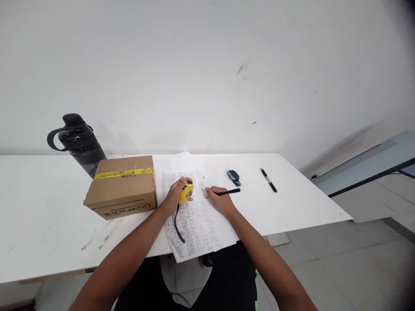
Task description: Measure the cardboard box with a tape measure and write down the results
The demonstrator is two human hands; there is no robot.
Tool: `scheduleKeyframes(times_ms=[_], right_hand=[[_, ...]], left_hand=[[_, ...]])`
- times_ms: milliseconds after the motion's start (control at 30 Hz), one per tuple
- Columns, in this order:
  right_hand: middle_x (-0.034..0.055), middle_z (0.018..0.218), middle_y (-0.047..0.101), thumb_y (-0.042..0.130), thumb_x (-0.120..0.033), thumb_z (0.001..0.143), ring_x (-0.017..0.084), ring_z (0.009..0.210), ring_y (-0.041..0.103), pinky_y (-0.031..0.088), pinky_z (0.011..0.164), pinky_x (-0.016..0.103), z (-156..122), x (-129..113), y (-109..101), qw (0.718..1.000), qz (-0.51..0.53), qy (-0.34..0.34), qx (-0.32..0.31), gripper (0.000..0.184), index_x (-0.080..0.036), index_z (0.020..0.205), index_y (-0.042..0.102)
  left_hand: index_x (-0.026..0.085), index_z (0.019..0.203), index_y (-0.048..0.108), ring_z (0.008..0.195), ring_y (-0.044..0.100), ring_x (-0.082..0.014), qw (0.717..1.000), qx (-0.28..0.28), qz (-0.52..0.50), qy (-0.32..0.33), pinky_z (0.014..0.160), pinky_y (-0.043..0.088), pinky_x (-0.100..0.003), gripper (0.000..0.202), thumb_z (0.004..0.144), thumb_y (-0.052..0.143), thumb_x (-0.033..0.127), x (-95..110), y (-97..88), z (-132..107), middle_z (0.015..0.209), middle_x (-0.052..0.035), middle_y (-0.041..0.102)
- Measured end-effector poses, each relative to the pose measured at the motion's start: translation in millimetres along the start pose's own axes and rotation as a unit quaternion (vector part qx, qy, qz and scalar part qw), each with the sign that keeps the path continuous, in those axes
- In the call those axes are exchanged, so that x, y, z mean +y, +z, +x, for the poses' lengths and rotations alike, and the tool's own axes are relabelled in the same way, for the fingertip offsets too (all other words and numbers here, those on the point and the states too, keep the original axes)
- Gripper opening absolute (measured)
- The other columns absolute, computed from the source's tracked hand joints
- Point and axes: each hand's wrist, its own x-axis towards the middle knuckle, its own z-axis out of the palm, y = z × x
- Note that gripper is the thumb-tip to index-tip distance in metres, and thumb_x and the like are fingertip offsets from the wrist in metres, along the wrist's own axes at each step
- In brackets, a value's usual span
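My left hand point(175, 195) is closed around a yellow tape measure point(186, 192), whose black wrist strap point(177, 226) hangs down over the paper. In my right hand point(222, 201) I grip a black pen point(229, 191), its tip end low over the sheet; whether it touches cannot be made out. Both hands rest on white paper sheets point(197, 233) covered in dense handwritten marks, which overhang the table's front edge. Left of my left hand stands a brown cardboard box point(129, 190) with yellow tape across its top.
A dark water bottle point(82, 142) stands behind the box. On the right of the white table point(298, 207) lie a small dark teal object point(233, 177) and a second black pen point(268, 179). A white wall rises behind; my legs are below the front edge.
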Motion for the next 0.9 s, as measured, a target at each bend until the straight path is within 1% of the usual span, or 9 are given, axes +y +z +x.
scheduleKeyframes(times_ms=[200,333,500,600,767,900], right_hand=[[-0.0026,0.052,0.041,0.052,-0.049,0.081,0.013,0.055,0.038,0.03,0.053,0.027,0.8,1.4,1.0,1.0,0.0,0.004,0.027,0.041,-0.02,0.053,0.046],[-0.0024,0.052,0.042,0.052,-0.048,0.081,0.013,0.054,0.038,0.03,0.053,0.027,0.1,-0.2,0.7,1.0,-0.004,-0.002,0.006,0.04,-0.02,0.053,0.047],[-0.0027,0.05,0.039,0.051,-0.05,0.081,0.013,0.053,0.036,0.029,0.052,0.027,-0.5,-0.8,-0.1,1.0,-0.007,-0.006,0.012,0.043,-0.021,0.051,0.043],[-0.0019,0.051,0.042,0.051,-0.051,0.082,0.013,0.054,0.038,0.03,0.052,0.027,-0.4,-0.1,-0.3,1.0,-0.008,-0.009,-0.009,0.043,-0.02,0.052,0.047],[-0.002,0.052,0.042,0.051,-0.051,0.081,0.013,0.055,0.038,0.031,0.053,0.027,0.3,1.9,0.1,0.999,-0.001,0.007,0.05,0.041,-0.02,0.054,0.046],[-0.0026,0.052,0.042,0.052,-0.049,0.08,0.013,0.055,0.038,0.031,0.054,0.027,1.1,2.3,0.1,1.0,0.0,0.015,0.021,0.041,-0.02,0.052,0.047]], left_hand=[[0.019,0.096,0.061,0.072,0.057,-0.0153,1.0,0.005,-0.003,-0.001,0.057,0.056,-0.03,0.062,0.071,0.054,0.075,0.7,0.7,-0.3,0.086,-0.0044,0.056],[0.019,0.097,0.061,0.073,0.058,-0.0151,1.0,0.005,-0.001,-0.002,0.058,0.056,-0.03,0.061,0.071,0.054,0.074,0.2,0.5,-0.1,0.087,-0.0046,0.057],[0.019,0.096,0.062,0.072,0.058,-0.015,1.0,0.008,-0.005,-0.001,0.057,0.055,-0.028,0.061,0.07,0.056,0.074,-1.2,-0.1,0.8,0.087,-0.0051,0.057],[0.019,0.097,0.061,0.073,0.057,-0.0153,1.0,0.003,-0.001,0.002,0.057,0.056,-0.029,0.06,0.072,0.054,0.073,-1.5,-0.5,1.0,0.087,-0.005,0.057],[0.019,0.097,0.061,0.075,0.057,-0.0158,1.0,0.003,0.0,0.001,0.059,0.057,-0.03,0.06,0.072,0.054,0.073,-0.3,0.1,0.5,0.088,-0.0051,0.056],[0.02,0.097,0.061,0.074,0.057,-0.0153,1.0,0.002,0.0,0.001,0.058,0.057,-0.031,0.059,0.073,0.054,0.073,-0.6,0.6,1.0,0.087,-0.0044,0.055]])
